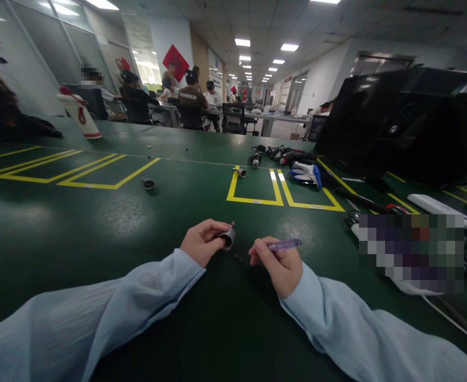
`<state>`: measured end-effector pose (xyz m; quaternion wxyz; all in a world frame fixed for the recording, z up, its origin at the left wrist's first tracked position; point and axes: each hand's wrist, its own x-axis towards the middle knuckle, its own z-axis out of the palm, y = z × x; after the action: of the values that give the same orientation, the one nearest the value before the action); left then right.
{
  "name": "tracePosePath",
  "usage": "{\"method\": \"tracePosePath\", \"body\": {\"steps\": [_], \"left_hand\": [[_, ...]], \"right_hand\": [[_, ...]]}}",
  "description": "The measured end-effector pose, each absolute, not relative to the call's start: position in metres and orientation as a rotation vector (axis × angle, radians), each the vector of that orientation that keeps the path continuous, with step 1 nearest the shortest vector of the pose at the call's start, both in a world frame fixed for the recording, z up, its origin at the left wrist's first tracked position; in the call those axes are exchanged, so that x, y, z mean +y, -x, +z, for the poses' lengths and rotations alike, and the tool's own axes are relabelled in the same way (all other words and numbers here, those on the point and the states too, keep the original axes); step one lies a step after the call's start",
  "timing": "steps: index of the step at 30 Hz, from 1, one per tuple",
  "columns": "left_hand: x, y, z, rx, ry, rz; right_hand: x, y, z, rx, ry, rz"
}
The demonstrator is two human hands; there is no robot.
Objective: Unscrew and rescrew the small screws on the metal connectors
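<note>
Between the thumb and fingers of my left hand point(204, 242) is a grey metal cup-shaped part point(228, 239), its open end facing me and a small stud at its top. My right hand point(278, 262) is closed around a translucent purple pen-like tool point(284, 244), which points to the right. Two small dark nuts point(238, 258) lie on the green table between my hands. A similar metal cup point(148, 183) rests farther off to the left, and another metal part point(240, 172) lies inside a yellow taped outline.
Blue and white gloves point(306, 174) and a heap of dark cables and tools point(283, 154) lie at the back right. Black monitors point(396, 122) stand on the right. A white and red bottle point(81, 114) is at the back left. People sit at far desks.
</note>
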<state>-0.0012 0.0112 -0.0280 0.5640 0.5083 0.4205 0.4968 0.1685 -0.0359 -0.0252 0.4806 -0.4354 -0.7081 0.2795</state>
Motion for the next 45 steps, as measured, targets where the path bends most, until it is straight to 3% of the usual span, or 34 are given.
{"method": "tracePosePath", "body": {"steps": [13, 32, 45], "left_hand": [[0.011, 0.003, -0.028, 0.983, -1.192, 1.073], [0.011, 0.005, -0.029, 0.954, -1.172, 1.072], [0.009, 0.003, -0.027, 1.004, -1.261, 1.097]], "right_hand": [[-0.023, -0.171, -0.043, -1.758, 1.17, 0.817], [-0.013, -0.163, -0.045, -1.201, 0.995, 1.32], [-0.034, -0.165, -0.027, -1.96, 0.785, 0.393]]}}
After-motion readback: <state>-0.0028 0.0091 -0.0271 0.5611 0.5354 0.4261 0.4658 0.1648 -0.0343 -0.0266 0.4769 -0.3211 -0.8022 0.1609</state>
